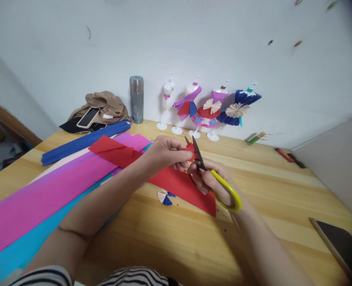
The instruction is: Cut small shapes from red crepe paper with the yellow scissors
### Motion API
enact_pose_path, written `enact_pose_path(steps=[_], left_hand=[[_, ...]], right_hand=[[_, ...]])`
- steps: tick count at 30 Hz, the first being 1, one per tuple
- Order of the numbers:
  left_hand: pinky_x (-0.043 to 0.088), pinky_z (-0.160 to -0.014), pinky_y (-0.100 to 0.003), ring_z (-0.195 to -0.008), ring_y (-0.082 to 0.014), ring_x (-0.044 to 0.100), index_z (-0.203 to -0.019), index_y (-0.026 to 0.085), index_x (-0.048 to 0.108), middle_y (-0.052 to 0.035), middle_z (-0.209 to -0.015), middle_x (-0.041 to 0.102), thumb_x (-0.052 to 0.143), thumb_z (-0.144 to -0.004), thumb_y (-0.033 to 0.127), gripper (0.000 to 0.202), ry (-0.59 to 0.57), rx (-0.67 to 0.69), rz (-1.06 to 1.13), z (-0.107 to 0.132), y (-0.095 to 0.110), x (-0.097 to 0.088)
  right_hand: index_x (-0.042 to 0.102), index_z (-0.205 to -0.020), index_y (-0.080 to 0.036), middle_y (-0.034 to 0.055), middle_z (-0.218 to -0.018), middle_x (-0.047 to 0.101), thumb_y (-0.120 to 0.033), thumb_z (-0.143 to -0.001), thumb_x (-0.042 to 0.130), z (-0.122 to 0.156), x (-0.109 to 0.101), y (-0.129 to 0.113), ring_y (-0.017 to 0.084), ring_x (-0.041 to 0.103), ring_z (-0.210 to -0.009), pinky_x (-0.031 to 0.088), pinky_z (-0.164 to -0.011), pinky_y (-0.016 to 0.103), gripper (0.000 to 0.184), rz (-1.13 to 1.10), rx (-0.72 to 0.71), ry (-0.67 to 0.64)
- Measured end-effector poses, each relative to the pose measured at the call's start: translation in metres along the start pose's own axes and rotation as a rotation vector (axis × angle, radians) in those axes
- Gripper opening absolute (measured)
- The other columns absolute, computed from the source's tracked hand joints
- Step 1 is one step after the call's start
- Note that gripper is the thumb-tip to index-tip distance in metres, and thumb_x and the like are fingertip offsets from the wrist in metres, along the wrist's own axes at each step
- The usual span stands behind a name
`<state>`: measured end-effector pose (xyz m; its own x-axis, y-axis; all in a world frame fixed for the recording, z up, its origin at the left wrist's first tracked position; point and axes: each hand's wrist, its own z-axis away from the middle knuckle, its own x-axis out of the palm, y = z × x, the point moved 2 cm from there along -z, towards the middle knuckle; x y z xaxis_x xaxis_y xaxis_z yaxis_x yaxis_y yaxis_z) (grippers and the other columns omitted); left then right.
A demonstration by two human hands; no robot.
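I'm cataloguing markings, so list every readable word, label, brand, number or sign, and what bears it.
None can be read.
Vacuum flask: faint pale design, too blurred to make out.
White patch on the brown cloth: any print too small to read.
Green-and-orange tube: likewise.
Yellow-handled scissors: no lettering visible.

Legible text: none in this view.
Vacuum flask (137, 101): pale marking on the lower body, too small to tell as lettering or ornament.
Brown cloth (109, 104): small white patch (107, 116); any print on it unreadable.
Green-and-orange slim object (255, 138): bands of colour, any wording blurred.
Red-and-black slender item (285, 155): any brand mark too small to read.
Smartphone (88, 117): dark screen, no readable characters.
Yellow-handled scissors (199, 163): any maker's mark indiscernible.
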<state>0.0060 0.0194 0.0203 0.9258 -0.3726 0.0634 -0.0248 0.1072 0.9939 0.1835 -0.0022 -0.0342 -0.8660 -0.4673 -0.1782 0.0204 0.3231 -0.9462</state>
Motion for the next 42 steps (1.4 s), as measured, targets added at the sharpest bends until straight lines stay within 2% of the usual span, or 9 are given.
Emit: enact_pose_path(steps=[15, 24, 42], left_hand=[[0.044, -0.048, -0.015, -0.044, -0.0049, 0.057, -0.056, 0.012, 0.060, 0.0012, -0.049, 0.063, 0.064, -0.075, 0.008, 0.020, -0.045, 0.046, -0.009, 0.000, 0.000, -0.003], [0.044, -0.048, -0.014, -0.042, -0.0041, 0.054, -0.056, 0.011, 0.062, 0.0019, -0.046, 0.061, 0.064, -0.075, 0.007, 0.019, -0.025, 0.033, -0.029, 0.001, 0.003, -0.005], [0.044, -0.048, -0.016, -0.044, -0.0052, 0.053, -0.057, 0.013, 0.060, 0.0014, -0.048, 0.060, 0.068, -0.074, 0.015, 0.019, -0.033, 0.068, -0.074, 0.000, 0.004, -0.013]], right_hand=[[0.060, -0.092, -0.019, -0.0067, -0.054, 0.043, -0.065, -0.090, 0.057, 0.002, -0.002, -0.003, 0.009, 0.036, -0.039, 0.028, -0.039, 0.024, 0.046, 0.035, 0.034, -0.010], [0.061, -0.092, -0.019, -0.0062, -0.055, 0.043, -0.067, -0.089, 0.058, 0.002, -0.006, -0.003, 0.009, 0.036, -0.040, 0.028, -0.038, 0.024, 0.048, 0.043, 0.053, -0.007], [0.061, -0.093, -0.020, -0.0064, -0.055, 0.043, -0.063, -0.092, 0.056, 0.005, -0.011, -0.001, 0.008, 0.036, -0.040, 0.026, -0.038, 0.022, 0.044, 0.057, 0.043, -0.060]])
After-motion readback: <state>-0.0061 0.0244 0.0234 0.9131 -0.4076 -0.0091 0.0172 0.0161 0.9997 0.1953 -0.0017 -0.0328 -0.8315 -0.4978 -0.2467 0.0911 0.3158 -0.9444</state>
